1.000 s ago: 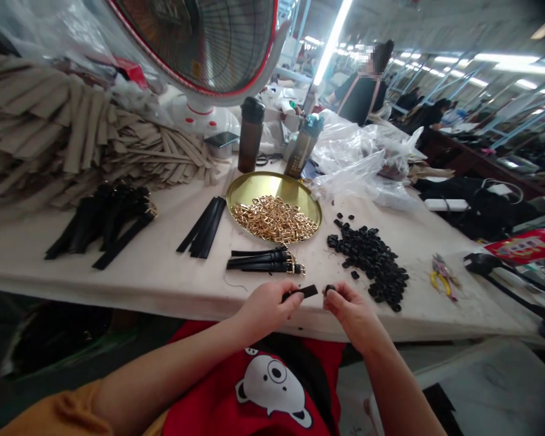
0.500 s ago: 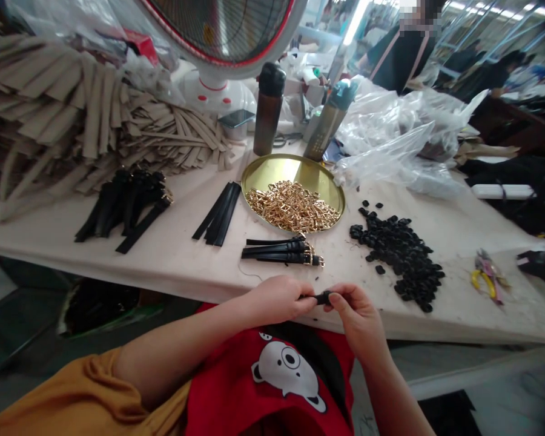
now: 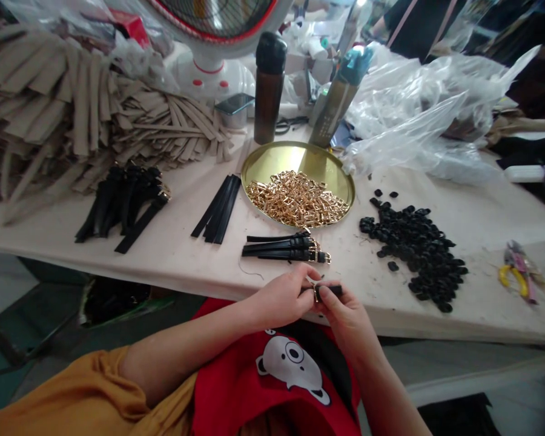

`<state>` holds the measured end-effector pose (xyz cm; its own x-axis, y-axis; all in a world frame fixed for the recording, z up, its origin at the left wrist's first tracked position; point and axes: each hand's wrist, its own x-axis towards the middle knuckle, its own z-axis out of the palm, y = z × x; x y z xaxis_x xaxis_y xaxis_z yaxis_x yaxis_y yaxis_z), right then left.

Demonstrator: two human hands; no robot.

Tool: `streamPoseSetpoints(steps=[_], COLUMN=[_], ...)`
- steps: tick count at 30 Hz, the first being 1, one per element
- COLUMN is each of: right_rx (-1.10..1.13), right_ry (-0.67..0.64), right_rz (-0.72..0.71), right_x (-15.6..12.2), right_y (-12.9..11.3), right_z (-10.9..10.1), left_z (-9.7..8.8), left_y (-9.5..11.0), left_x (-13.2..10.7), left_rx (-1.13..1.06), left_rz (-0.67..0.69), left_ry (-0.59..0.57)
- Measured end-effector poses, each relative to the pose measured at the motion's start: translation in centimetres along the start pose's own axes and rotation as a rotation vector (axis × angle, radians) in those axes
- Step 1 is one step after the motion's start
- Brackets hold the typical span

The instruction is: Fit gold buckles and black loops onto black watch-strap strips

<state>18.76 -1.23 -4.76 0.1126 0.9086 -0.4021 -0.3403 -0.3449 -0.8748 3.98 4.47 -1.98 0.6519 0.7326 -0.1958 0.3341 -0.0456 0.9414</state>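
Close to the table's front edge, both hands grip one black strap [image 3: 330, 290] with a small gold buckle [image 3: 317, 293] on it. My left hand [image 3: 295, 297] is closed round the buckle side, its fingers hiding part of the piece. With thumb and fingers, my right hand [image 3: 343, 309] pinches the strap, whose end sticks out to the right. Just beyond my hands lies a stack of buckled black straps [image 3: 279, 248]. Behind it, a round gold tray [image 3: 254, 160] bears a heap of gold buckles [image 3: 300, 197]. Small black loops [image 3: 418, 248] are piled to the right.
Plain black straps [image 3: 218, 209] lie left of the tray, with a bundle of buckled straps [image 3: 122, 203] farther left. Tan strips [image 3: 40, 91] are heaped at the back left. A fan [image 3: 213, 60], dark bottle [image 3: 270, 91], plastic bags [image 3: 413, 115] and yellow-handled pliers [image 3: 515, 275] surround the workspace.
The strap has shifted between my hands: a gold buckle now shows at my fingertips and the black end points right. My view has tipped downward and closer to the table.
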Motion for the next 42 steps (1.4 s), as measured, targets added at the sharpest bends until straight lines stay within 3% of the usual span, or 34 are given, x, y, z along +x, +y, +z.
streamPoseSetpoints(steps=[4, 8, 18, 21, 25, 30, 36, 40, 42], right_rx=[0.067, 0.121, 0.165, 0.176, 0.162, -0.161, -0.360, -0.349, -0.371], right_ry=[0.016, 0.015, -0.210, -0.199, -0.052, 0.173, 0.014, 0.039, 0.053], right_rz=[-0.048, 0.014, 0.236, 0.175, 0.018, -0.129, -0.118, -0.134, -0.140], right_x=[-0.5, -1.0, -2.6, -3.0, -3.0, -3.3, -3.7, -3.4, -3.2], right_y=[0.2, 0.5, 1.0, 0.9, 0.9, 0.8, 1.0, 1.4, 1.5], right_z=[0.1, 0.2, 0.8, 1.0, 1.1, 1.3, 1.0, 0.7, 0.6], left_z=[-0.3, -0.4, 0.0, -0.1, -0.6, -0.4, 0.2, -0.2, -0.2], left_y=[0.0, 0.2, 0.1, 0.0, 0.3, 0.6, -0.6, -1.1, -1.2], left_x=[-0.1, -0.6, -2.3, -2.9, -4.0, -4.3, -3.2, -2.8, -2.6], left_rx=[-0.024, 0.056, 0.274, 0.215, 0.182, 0.015, -0.226, -0.465, -0.539], left_rz=[-0.055, -0.065, -0.021, 0.008, -0.015, -0.016, -0.139, -0.282, -0.346], left_ry=[-0.003, 0.026, 0.052, 0.025, 0.066, -0.010, -0.124, -0.268, -0.258])
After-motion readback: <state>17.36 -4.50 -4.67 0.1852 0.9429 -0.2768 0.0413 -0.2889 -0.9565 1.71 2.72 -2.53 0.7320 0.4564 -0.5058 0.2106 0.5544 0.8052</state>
